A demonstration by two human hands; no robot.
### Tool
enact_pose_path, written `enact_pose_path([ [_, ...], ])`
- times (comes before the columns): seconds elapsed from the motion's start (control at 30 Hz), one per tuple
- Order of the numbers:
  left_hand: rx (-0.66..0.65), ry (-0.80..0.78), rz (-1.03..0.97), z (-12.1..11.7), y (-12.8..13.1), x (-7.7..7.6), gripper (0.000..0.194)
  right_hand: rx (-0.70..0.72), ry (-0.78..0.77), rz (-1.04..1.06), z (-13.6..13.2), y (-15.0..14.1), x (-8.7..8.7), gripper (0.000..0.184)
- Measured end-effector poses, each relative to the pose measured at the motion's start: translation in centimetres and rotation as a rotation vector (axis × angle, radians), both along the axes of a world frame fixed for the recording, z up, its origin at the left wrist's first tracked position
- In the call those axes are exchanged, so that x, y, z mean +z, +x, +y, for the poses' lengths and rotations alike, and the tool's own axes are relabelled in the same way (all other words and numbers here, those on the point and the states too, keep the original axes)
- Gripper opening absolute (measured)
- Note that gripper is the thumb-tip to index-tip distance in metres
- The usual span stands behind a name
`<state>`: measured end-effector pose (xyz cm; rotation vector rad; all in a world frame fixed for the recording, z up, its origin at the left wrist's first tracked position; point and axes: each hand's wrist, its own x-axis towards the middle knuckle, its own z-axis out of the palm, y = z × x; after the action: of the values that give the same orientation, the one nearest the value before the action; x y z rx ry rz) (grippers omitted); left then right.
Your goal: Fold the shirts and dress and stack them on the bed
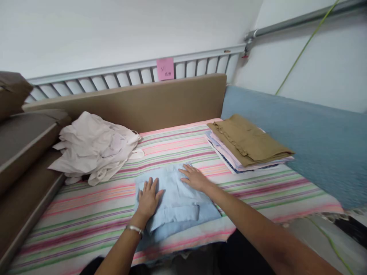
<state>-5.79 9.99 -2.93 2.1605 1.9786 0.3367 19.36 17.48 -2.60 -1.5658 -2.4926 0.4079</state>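
Note:
A light blue garment (174,196), partly folded, lies on the striped cloth (183,147) in front of me. My left hand (148,198) rests flat on its left side with the fingers spread. On the far right part of the garment lies my right hand (194,177), its fingers also stretched out. Both palms press the fabric and neither grips it. The near layer of the garment reaches out below the folded part, toward the cloth's front edge.
A stack of folded clothes (249,141), brown on top, sits at the right. Crumpled white clothes (97,147) lie to the left, beside brown cushions (28,168). A brown panel (160,103) stands at the back, a blue one (275,130) at the right. A pink note (165,68) hangs above.

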Motion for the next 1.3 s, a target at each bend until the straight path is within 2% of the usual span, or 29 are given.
enact_pose_path([
  [0.1, -0.159, 0.194, -0.102, -5.2, -1.2, 0.6, 0.054, 0.003, 0.152, 0.106, -4.1, 1.8, 1.4, 0.048],
  [0.2, -0.248, 0.335, -0.081, -10.1, -1.2, -0.8, 0.055, 0.097, 0.251, 0.144, -9.5, 3.6, 1.1, 0.04],
  [0.27, -0.24, 0.392, -0.051, -11.4, -0.7, -2.0, 0.048, 0.124, 0.257, 0.117, -11.7, 4.2, 0.3, 0.043],
  [0.37, -0.206, 0.422, -0.004, -10.7, 0.0, -2.1, 0.037, 0.103, 0.229, 0.067, -12.0, 4.0, 0.1, 0.046],
  [0.47, -0.174, 0.406, 0.049, -9.5, 0.7, -0.4, 0.039, 0.064, 0.244, 0.046, -10.4, 3.9, 1.2, 0.043],
  [0.53, -0.164, 0.38, 0.084, -9.5, 1.2, 0.4, 0.041, 0.047, 0.282, 0.037, -9.8, 4.1, 1.7, 0.043],
  [0.6, -0.171, 0.308, 0.129, -10.3, 1.7, 0.2, 0.042, 0.067, 0.255, 0.01, -10.1, 4.7, 1.4, 0.046],
  [0.67, -0.179, 0.235, 0.158, -11.6, 2.1, -0.8, 0.041, 0.069, 0.174, -0.022, -10.8, 5.3, 0.4, 0.052],
  [0.73, -0.175, 0.219, 0.139, -12.6, 2.1, -1.7, 0.041, 0.004, 0.12, -0.035, -11.6, 5.5, -0.4, 0.056],
  [0.8, -0.142, 0.26, 0.081, -12.8, 1.8, -1.6, 0.038, -0.086, 0.139, 0.005, -12.1, 4.9, -0.3, 0.053],
  [0.87, -0.103, 0.324, 0.016, -11.8, 1.4, -0.6, 0.036, -0.112, 0.182, 0.09, -12.3, 3.3, 0.6, 0.044],
  [0.97, -0.059, 0.392, -0.017, -8.7, 1.2, 1.3, 0.037, -0.071, 0.206, 0.17, -12.0, -0.4, 2.2, 0.041],
  [1.03, -0.036, 0.368, 0.018, -6.8, 1.3, 1.5, 0.038, -0.066, 0.191, 0.144, -11.6, -2.5, 2.1, 0.043],
  [1.13, 0.04, 0.271, 0.102, -5.6, 0.9, -0.2, 0.044, -0.076, 0.162, 0.061, -11.0, -3.7, 0.0, 0.046],
  [1.23, 0.107, 0.22, 0.157, -6.2, -0.5, -2.8, 0.048, -0.041, 0.191, 0.024, -10.8, -3.1, -2.7, 0.048],
  [1.3, 0.117, 0.218, 0.173, -6.7, -1.5, -4.1, 0.049, -0.026, 0.231, 0.025, -10.9, -2.5, -3.9, 0.05],
])
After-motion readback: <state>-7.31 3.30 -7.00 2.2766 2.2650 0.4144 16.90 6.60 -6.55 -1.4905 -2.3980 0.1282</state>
